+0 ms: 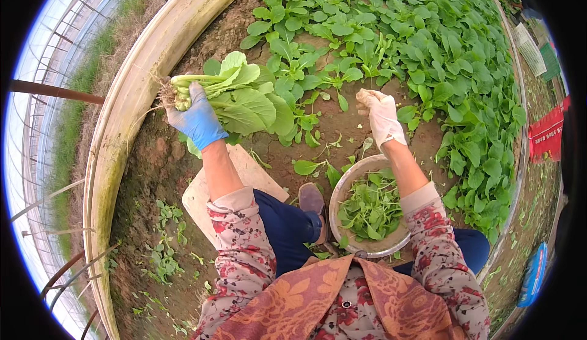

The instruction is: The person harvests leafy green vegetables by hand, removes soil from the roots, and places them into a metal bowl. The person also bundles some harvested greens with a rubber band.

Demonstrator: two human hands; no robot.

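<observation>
My left hand [195, 115], in a blue glove, grips a bunch of leafy greens [243, 97] by its pale stems, close to the roots. Soil-covered roots stick out to the left, and the broad leaves spread to the right. My right hand [378, 113], in a whitish glove, hovers over bare soil with its fingers curled together. No object shows in it. Below that hand, a round metal basin [337, 198] stands between my legs, with loose picked greens [371, 207] inside.
Dense leafy plants [458, 65] grow ahead and to the right. A pale board [202, 193] lies by my left leg. Along the left runs a curved plastic-covered edge [110, 156]. At the right are a white crate [529, 48], a red bag [548, 131] and a blue package [533, 276].
</observation>
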